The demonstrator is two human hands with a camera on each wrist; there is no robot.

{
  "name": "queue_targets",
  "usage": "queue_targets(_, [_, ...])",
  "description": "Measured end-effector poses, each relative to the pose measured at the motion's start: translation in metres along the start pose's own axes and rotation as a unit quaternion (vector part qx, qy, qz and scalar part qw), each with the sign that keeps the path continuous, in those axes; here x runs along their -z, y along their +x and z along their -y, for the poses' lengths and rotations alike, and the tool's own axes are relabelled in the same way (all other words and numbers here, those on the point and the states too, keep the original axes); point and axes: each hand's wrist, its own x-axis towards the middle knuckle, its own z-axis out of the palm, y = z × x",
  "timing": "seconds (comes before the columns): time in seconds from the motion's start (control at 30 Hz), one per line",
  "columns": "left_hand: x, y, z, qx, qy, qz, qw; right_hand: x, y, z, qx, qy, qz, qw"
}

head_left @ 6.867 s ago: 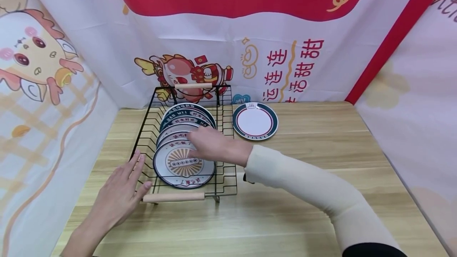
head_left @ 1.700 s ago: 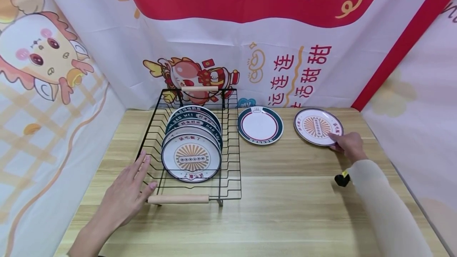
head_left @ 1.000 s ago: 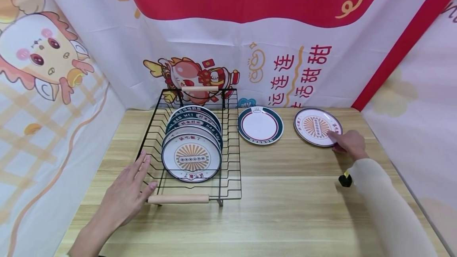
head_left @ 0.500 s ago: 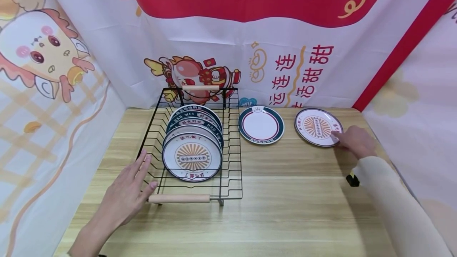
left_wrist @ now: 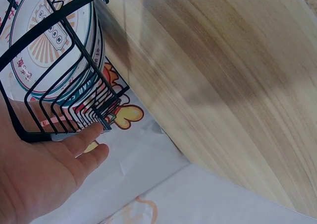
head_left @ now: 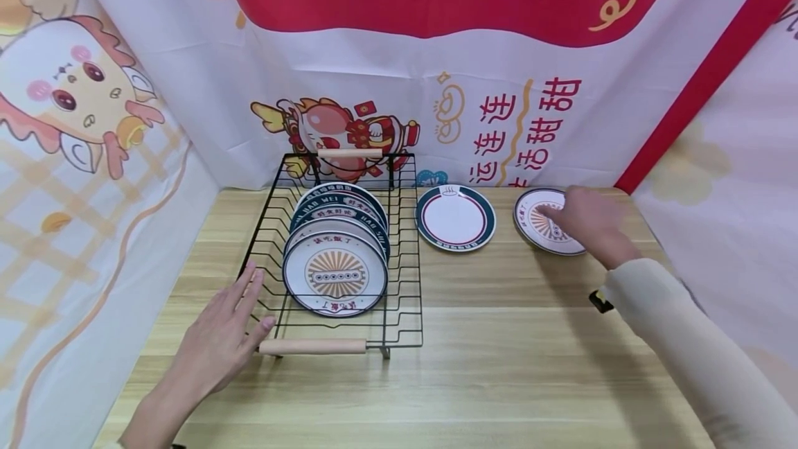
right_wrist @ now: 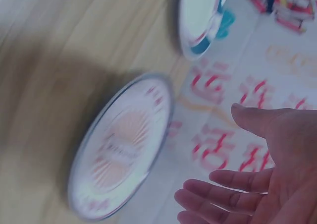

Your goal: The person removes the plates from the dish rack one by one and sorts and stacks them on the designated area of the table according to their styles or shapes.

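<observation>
A black wire dish rack with wooden handles holds several plates on edge; a white plate with a sunburst print stands foremost. My left hand lies along the rack's left side, fingers extended and touching the wires, as the left wrist view also shows. On the table at the right lies another sunburst plate, flat. Above it is my right hand, blurred in the head view and hiding part of the plate. In the right wrist view its fingers are spread, hold nothing and are apart from the plate.
A plate with a dark green rim lies flat between the rack and the sunburst plate. The wooden table is bounded by a printed cloth behind and cloth at both sides.
My right hand took a sunburst plate from the rack, set it right of the green-rimmed plate, then let go and moved up and leftward. My left hand stays at the rack.
</observation>
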Motion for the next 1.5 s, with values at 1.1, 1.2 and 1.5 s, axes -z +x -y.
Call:
queue_targets(1.1, [0.000,0.000,-0.001,0.004,0.007,0.001,1.0000,0.057,-0.083,0.226,0.383,0.033,-0.071,0.9206])
queue_targets(1.2, [0.000,0.000,-0.002,0.008,0.004,0.001,1.0000,0.055,-0.086,0.245,0.406,0.031,-0.044,0.9125])
queue_targets(1.5, [-0.001,0.001,-0.001,0.003,-0.001,-0.009,1.0000,0.038,-0.081,0.285,0.436,0.023,0.027,0.8991])
